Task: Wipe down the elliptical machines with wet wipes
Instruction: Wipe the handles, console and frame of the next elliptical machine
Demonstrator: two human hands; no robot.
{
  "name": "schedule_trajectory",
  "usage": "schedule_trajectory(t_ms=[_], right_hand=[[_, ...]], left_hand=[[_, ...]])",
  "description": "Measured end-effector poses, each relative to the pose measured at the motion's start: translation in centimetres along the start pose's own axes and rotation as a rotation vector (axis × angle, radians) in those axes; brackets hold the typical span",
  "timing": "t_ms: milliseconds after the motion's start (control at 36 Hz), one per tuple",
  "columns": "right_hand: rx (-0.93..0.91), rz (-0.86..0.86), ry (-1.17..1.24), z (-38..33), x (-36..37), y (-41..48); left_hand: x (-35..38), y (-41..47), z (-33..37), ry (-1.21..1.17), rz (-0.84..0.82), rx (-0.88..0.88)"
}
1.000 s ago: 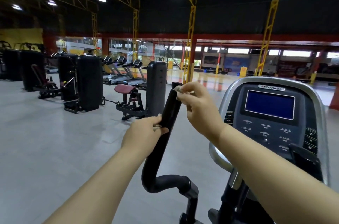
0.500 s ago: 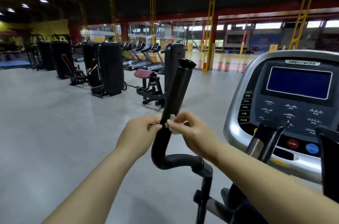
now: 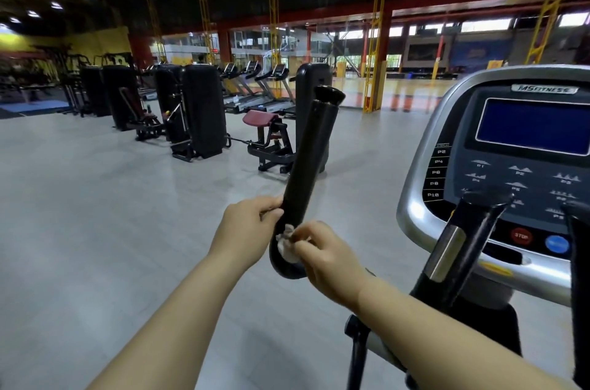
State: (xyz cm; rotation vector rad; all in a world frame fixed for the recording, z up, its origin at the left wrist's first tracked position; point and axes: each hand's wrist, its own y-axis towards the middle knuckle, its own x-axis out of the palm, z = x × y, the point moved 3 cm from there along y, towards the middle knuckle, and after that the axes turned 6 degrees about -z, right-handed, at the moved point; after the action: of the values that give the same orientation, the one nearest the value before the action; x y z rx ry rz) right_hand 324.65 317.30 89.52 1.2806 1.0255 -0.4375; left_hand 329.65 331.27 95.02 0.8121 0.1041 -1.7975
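The elliptical's black left handlebar [image 3: 311, 153] rises at a slant in the middle of the head view. My left hand [image 3: 247, 230] grips its lower part from the left side. My right hand [image 3: 325, 257] pinches a crumpled white wet wipe [image 3: 286, 244] against the bar's lower bend, just below my left hand. The silver-rimmed console [image 3: 507, 172] with a blue screen stands to the right. A second black handle [image 3: 463, 246] crosses in front of the console.
Weight machines [image 3: 201, 108] and a maroon padded bench [image 3: 269, 137] stand on the grey floor beyond the handlebar. Treadmills [image 3: 255, 89] line the back. Yellow steel columns [image 3: 376, 29] stand further off. Another black bar [image 3: 579, 278] is at the right edge.
My right hand slid the wipe from the top of the handlebar down to its lower bend. My left hand kept its grip on the bar. The view moved closer and to the left.
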Motion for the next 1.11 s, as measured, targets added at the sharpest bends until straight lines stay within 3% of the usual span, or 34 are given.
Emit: schedule_trajectory(t_ms=[83,167,250,417,528,667,833,1000,1111], right_hand=[[-0.016,0.077,-0.026,0.6,-1.3,0.8],[0.137,0.373,0.173,2.7,-5.0,3.4],[0.236,0.576,0.205,4.9,-9.6,6.8],[0.338,0.704,0.364,5.7,-14.3,10.3],[0.331,0.69,0.378,5.2,-12.4,9.8],[0.375,0.531,0.45,4.3,-8.0,7.4],[0.286,0.381,0.606,2.9,-3.2,3.5],[0.388,0.414,0.811,3.6,-5.4,4.7],[0.496,0.372,0.784,3.6,-4.5,5.3]], left_hand=[[-0.1,-0.1,0.0,0.016,-0.015,0.001],[-0.3,0.3,0.2,0.012,-0.026,-0.028],[-0.6,0.9,1.5,0.021,-0.019,-0.023],[-1.2,2.6,4.7,0.0,0.007,0.039],[-0.9,3.2,4.7,-0.008,0.044,0.043],[-0.2,3.0,4.1,-0.035,0.072,0.051],[0.0,2.9,4.0,-0.025,0.094,0.079],[0.2,2.9,3.8,0.004,0.098,0.074],[0.2,2.8,3.7,-0.002,0.109,0.077]])
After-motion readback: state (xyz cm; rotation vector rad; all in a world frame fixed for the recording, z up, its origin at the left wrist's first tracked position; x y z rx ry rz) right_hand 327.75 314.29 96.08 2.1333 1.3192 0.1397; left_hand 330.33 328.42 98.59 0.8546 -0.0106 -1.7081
